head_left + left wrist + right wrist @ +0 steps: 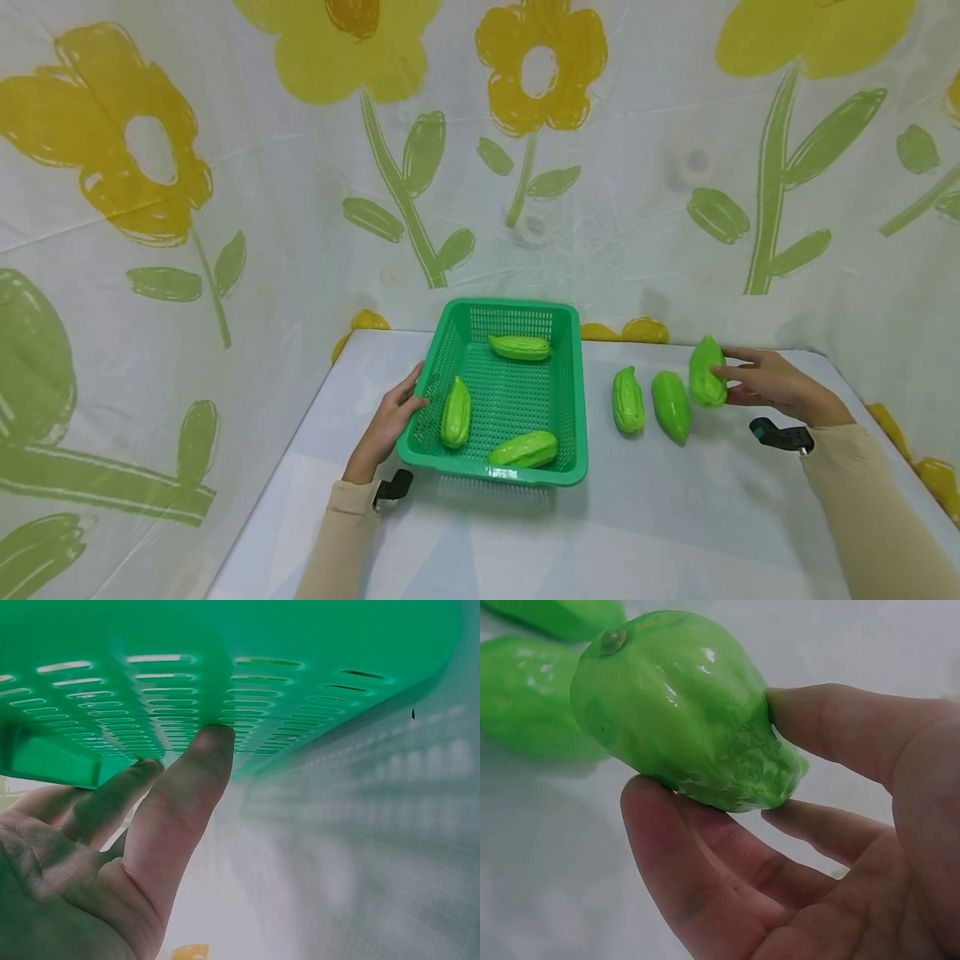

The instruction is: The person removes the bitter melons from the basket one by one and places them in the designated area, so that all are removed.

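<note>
At the left side of a green plastic basket (577,383), my left hand (388,425) grips the rim, thumb over it in the head view. The left wrist view shows fingers against the slotted outer wall (270,679). My right hand (772,385) pinches a glossy, ridged green gourd (706,373) between thumb and fingers, narrow tip pointing away in the head view. Whether this gourd touches the table is unclear. Just left of it lie a smooth green gourd (671,406) and a ridged one (627,401). Inside the basket are three gourds (520,347), spaced apart.
All this stands on a white table (637,517) with pale blue shapes near its front. Hanging cloth (645,192) with yellow flowers encloses the back and sides. Dark camera mounts (780,434) sit at both wrists.
</note>
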Available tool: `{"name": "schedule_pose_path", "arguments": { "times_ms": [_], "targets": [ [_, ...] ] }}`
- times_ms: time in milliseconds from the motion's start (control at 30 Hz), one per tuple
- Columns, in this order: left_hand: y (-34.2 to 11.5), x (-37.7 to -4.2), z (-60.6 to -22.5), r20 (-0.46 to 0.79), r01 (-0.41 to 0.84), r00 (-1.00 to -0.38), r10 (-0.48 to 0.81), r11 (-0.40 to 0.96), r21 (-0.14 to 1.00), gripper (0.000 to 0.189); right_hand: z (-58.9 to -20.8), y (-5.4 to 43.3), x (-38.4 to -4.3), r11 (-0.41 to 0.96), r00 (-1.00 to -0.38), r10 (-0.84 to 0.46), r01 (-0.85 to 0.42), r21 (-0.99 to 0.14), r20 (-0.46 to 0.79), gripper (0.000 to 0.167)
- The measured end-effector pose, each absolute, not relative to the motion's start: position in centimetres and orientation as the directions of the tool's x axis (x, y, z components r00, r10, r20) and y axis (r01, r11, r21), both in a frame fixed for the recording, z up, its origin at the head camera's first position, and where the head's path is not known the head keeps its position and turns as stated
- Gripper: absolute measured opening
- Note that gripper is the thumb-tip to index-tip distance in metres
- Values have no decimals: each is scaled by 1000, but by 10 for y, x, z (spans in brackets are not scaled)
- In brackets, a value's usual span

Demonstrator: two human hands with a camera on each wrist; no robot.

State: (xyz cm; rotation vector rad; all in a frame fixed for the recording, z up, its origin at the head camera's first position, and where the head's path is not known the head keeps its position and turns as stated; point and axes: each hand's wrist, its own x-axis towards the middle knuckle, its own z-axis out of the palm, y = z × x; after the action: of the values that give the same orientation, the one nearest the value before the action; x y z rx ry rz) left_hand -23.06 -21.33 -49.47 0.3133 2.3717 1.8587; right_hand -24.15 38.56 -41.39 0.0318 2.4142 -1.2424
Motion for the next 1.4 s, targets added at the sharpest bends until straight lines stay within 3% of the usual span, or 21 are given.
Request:
{"name": "schedule_pose_path", "arguments": {
  "times_ms": [467,767,1400],
  "targets": [
    [-212,-230,-493,29,82,-974,226,230,970,71,-437,405,-238,559,-875,-161,301,-772,-457,86],
    [-212,-230,-493,32,84,-975,219,237,968,71,-451,414,-238,624,-869,-150,287,-727,-472,84],
    [-212,-230,-494,24,77,-978,207,250,965,71,-465,419,-232,589,-868,-148,307,-748,-473,83]
  ]
}}
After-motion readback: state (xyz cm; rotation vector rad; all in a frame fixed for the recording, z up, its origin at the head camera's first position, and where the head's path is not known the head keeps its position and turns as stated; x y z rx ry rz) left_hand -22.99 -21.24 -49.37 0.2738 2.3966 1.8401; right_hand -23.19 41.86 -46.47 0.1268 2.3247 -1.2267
